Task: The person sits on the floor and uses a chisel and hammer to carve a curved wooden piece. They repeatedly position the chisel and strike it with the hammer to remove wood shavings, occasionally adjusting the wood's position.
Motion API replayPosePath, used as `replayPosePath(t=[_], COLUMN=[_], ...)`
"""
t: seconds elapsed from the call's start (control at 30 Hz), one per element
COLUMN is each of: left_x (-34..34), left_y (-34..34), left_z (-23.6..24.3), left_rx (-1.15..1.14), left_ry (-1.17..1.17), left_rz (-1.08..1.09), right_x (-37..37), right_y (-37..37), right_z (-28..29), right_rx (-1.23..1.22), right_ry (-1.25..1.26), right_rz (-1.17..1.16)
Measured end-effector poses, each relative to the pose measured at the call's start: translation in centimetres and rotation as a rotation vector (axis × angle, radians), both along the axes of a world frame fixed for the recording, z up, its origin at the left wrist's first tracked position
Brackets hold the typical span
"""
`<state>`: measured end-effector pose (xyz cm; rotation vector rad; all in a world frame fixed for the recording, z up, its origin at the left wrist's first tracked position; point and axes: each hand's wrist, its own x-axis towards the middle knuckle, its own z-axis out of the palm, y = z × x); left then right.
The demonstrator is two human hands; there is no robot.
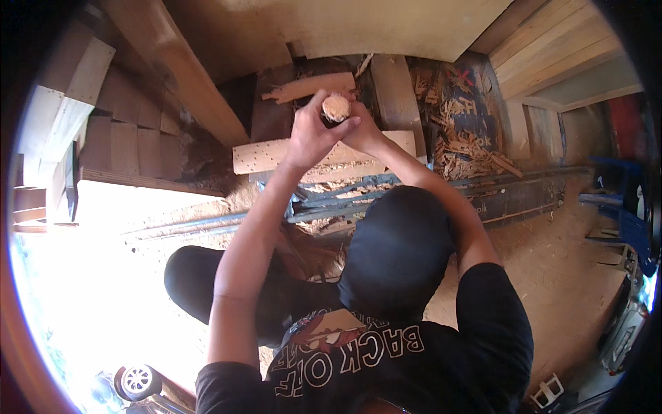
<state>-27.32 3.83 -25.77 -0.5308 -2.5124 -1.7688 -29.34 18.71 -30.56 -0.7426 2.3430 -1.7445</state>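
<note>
Both of my hands are closed around a round piece of wood with a pale, rough end (336, 107). My left hand (312, 132) grips it from the left, its thumb across the near side. My right hand (361, 128) wraps it from the right. The rest of the piece is hidden by my hands, so I cannot tell its full shape. Just below them lies a wooden board dotted with small holes (265, 156). Beyond my hands is a rough, splintered strip of wood (289, 88).
Wood chips and shavings (463, 121) are heaped to the right of the work spot. A large wooden panel (345, 26) stands at the far side, and a slanted beam (181, 65) at the left. Long dark bars (510, 178) run across in front of my knees. Stacked planks (555, 48) sit far right.
</note>
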Motion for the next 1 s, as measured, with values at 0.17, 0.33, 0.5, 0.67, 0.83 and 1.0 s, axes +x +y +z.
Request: replayPosePath(t=[0.17, 0.33, 0.5, 0.67, 0.83, 1.0], left_x=[-0.4, 0.3, 0.8, 0.9, 1.0, 0.6], left_y=[0.9, 1.0, 1.3, 1.8, 2.1, 1.7], left_z=[-2.7, -4.0, -4.0, -4.2, -3.3, -3.1], left_rx=[0.309, 0.245, 0.254, 0.338, 0.351, 0.393], left_ry=[-0.197, -0.124, -0.128, -0.103, -0.195, -0.195], left_rz=[-0.003, -0.064, -0.058, -0.037, 0.100, 0.167], right_x=[3.3, 14.1, 24.6, 23.2, 19.1, 16.1], right_y=[7.6, 19.6, 23.6, 24.3, 24.0, 23.0], right_z=[-1.2, -8.8, -18.2, -19.7, -16.8, -11.4], right_rx=[0.121, 0.257, 0.887, 0.428, -0.098, -0.278], right_ry=[0.237, -0.235, -0.663, -0.948, -1.048, -0.893], right_rz=[-0.059, -0.851, -0.681, -0.675, -0.701, -0.709])
